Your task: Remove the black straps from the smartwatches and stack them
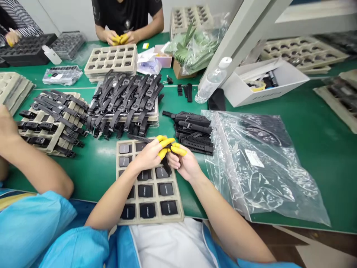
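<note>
My left hand (152, 152) and my right hand (182, 160) meet above the tray, with yellow finger covers on several fingertips. Both are closed on a black watch strap (166, 166), whose end dangles below the fingers. The fingers hide whether a watch case is between them. Under my left hand lies a beige compartment tray (180, 206) with square black watch faces (147, 210) in its pockets. Just beyond my right hand is a pile of black watch straps (195, 132).
Strapped watches (122, 100) are heaped on trays beyond my left hand. To the right lies a large clear plastic bag (267, 171). A bottle (213, 82), a phone (216, 99) and a white box (262, 87) stand farther back. Co-workers sit opposite and at left, one arm (36, 163) nearby.
</note>
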Motion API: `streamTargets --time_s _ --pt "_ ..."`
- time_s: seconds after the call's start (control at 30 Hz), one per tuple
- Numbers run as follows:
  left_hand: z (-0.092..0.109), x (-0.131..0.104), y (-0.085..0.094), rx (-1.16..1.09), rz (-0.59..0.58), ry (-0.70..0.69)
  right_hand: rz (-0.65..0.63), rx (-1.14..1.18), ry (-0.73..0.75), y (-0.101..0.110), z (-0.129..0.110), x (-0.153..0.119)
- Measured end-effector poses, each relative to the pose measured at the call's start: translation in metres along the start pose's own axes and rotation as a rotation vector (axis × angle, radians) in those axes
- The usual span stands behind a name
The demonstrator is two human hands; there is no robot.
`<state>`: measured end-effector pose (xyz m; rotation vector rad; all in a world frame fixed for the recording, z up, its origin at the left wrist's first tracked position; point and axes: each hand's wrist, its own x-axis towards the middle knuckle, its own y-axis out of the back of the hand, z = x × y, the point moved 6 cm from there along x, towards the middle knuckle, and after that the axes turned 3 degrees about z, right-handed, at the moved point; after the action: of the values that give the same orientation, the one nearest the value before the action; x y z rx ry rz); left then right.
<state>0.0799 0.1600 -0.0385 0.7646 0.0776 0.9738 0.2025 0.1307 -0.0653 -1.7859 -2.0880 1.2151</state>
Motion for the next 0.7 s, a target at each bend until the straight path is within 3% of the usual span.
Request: streamTargets --time_s 0.13,0.4,0.7 --pt "0.001 0.001 0.003 -0.057 -0.044 0.015 0.002 -0.013 -0.001 0.0 -0.001 0.0" --pt "0.01 0.002 0.004 0.163 -0.021 -0.048 0.002 -0.035 -0.067 0.002 0.0 0.002" --pt "0.011 0.0 0.004 0.258 -0.095 -0.024 0.017 -0.106 -0.112 0.005 0.005 0.003"
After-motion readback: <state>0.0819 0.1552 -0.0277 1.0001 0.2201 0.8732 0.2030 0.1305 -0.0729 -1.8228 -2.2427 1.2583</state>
